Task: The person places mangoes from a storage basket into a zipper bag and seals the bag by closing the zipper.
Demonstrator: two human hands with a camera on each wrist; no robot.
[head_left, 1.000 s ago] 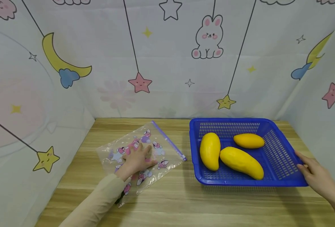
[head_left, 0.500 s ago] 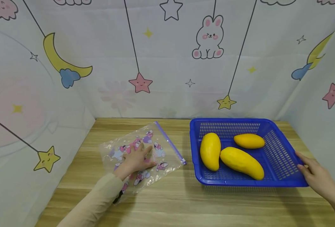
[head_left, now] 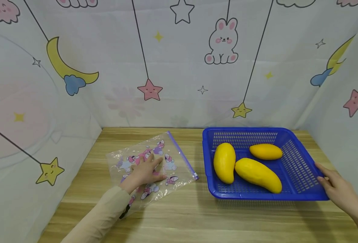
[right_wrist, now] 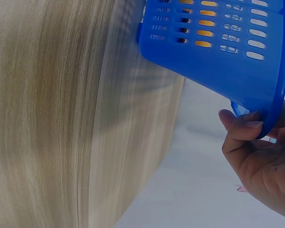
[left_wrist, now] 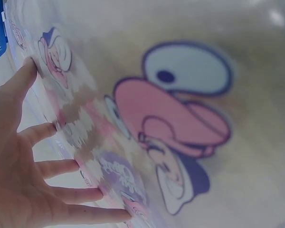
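Note:
My left hand point(head_left: 143, 172) lies with spread fingers on a clear zip bag point(head_left: 169, 162) printed with pink and purple cartoon figures. The bag is flat on the table, its purple slider strip point(head_left: 183, 156) along the right side. In the left wrist view straight fingers point(left_wrist: 61, 167) touch the printed plastic. At the right, my right hand point(head_left: 338, 187) grips the rim of a blue plastic basket point(head_left: 306, 196); the right wrist view shows the fingers point(right_wrist: 242, 130) curled at its corner. Inside the basket lie three yellow mangoes: one upright at left point(head_left: 224, 163), one in front point(head_left: 258, 174), one behind point(head_left: 266, 151).
The wooden table point(head_left: 179, 219) ends at a white cloth backdrop point(head_left: 179, 67) with printed stars, moons and a rabbit. Cloth also hangs at both sides. A black band point(head_left: 125, 212) shows by the left sleeve point(head_left: 100, 216).
The bag has turned slightly clockwise and shifted a little to the right under my left hand. My right hand, the basket and the mangoes have stayed in place.

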